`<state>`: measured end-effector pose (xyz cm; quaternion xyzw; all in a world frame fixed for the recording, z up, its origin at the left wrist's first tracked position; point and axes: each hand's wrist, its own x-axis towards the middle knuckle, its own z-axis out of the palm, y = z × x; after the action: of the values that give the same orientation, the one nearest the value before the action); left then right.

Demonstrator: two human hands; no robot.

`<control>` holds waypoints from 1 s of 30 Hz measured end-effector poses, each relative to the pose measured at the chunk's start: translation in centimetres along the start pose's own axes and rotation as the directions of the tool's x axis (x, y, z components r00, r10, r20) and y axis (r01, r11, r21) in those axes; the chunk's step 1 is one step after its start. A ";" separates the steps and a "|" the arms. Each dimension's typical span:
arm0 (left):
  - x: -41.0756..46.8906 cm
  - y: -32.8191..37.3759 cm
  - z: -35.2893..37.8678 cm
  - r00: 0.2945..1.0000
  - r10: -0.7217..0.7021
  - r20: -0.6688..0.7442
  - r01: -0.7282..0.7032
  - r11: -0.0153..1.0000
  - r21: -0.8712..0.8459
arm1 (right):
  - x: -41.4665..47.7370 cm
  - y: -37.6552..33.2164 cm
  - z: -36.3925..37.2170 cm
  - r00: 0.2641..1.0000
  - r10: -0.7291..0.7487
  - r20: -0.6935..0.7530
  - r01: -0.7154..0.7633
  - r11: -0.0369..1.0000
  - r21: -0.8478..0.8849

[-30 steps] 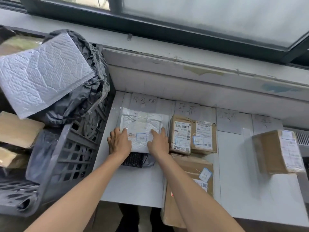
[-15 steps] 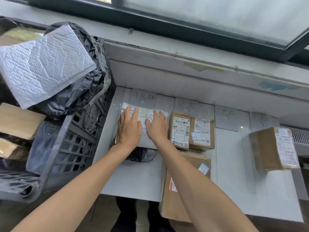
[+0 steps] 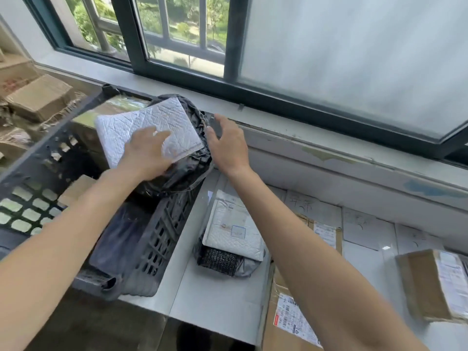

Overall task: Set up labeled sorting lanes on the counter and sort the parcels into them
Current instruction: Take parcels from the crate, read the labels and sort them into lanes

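Colours and surface patterns
White quilted bubble mailer (image 3: 149, 127) on glossy black bag (image 3: 187, 173); black lattice crate (image 3: 162, 239); white counter (image 3: 217, 302); brown cardboard box (image 3: 417, 285) with white printed label (image 3: 453, 287); white lane labels (image 3: 304, 206), dark handwriting; dark green window frame (image 3: 177, 69)

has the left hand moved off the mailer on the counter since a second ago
Yes. The left hand has gone left, off the white mailer on the counter, to the black crate, and rests on the bubble mailer on top.
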<state>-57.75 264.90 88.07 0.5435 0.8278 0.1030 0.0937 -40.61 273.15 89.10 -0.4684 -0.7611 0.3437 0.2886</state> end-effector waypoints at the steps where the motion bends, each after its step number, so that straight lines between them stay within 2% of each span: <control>1: 0.3 -1.7 -0.2 0.991 -0.009 0.131 -0.002 0.996 0.087 | 0.1 -0.7 0.4 1.000 -0.013 0.025 0.013 1.000 0.001; 2: 0.3 -2.9 -0.4 0.976 -0.004 0.217 -0.028 0.989 0.146 | 0.0 -1.2 0.7 0.999 -0.023 0.042 0.023 1.000 -0.002; 4: 0.0 -4.4 -0.3 0.956 0.011 0.295 -0.074 0.976 0.205 | -0.3 -1.8 1.3 0.998 -0.035 0.057 0.036 0.999 -0.014; 7: -0.5 -5.5 0.5 0.972 0.074 0.221 -0.099 0.990 0.102 | -0.6 -1.9 1.9 0.998 -0.032 0.062 0.035 0.999 -0.036; 9: -1.1 -5.6 0.6 0.993 0.093 0.071 -0.094 0.996 0.002 | -0.5 -1.7 2.0 0.998 -0.027 0.057 0.030 0.999 -0.039; 11: -1.8 -5.1 0.0 0.980 0.099 -0.170 -0.108 0.993 -0.045 | -0.3 -1.7 1.8 0.999 -0.012 0.045 0.013 1.000 -0.022; 14: -2.6 -3.5 -2.7 0.858 0.071 -0.508 -0.178 0.970 -0.165 | 0.0 -2.0 1.3 1.000 0.027 0.001 -0.027 0.999 0.043; 16: -2.8 -2.3 -5.1 0.814 -0.015 -0.580 -0.268 0.877 -0.398 | 0.0 -2.3 0.8 0.997 0.069 -0.032 -0.065 0.992 0.113; 17: -2.9 -1.6 -6.3 0.826 -0.085 -0.557 -0.297 0.774 -0.559 | 0.0 -2.5 0.5 0.996 0.082 -0.046 -0.075 0.986 0.149; 19: -3.1 -0.3 -8.1 0.901 -0.168 -0.400 -0.288 0.458 -0.841 | -0.3 -2.9 -0.5 0.995 0.095 -0.028 -0.085 0.965 0.246; 20: -3.1 0.2 -8.3 0.937 -0.166 -0.308 -0.246 0.315 -0.917 | -0.4 -3.2 -1.1 0.995 0.102 0.001 -0.097 0.944 0.316; 22: -2.9 0.7 -8.0 0.977 -0.130 -0.167 -0.149 0.136 -0.979 | -0.7 -3.3 -2.5 0.991 0.130 0.011 -0.120 0.878 0.463; 24: -2.6 1.4 -7.2 0.988 -0.131 -0.087 -0.077 0.078 -0.994 | -0.8 -2.9 -4.1 0.979 0.175 -0.109 -0.085 0.825 0.559; 26: -2.5 2.2 -6.3 0.994 -0.104 -0.035 -0.026 0.082 -0.996 | -0.9 -2.0 -5.8 0.956 0.200 -0.213 -0.048 0.827 0.560; 30: -3.0 4.9 -4.7 0.999 0.051 0.010 0.004 0.123 -0.992 | -1.5 0.3 -8.2 0.942 0.221 -0.253 -0.040 0.821 0.569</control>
<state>-53.54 263.72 94.00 0.3602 0.5414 0.6153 0.4455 -33.63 273.99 93.64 -0.4634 -0.5391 0.4921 0.5025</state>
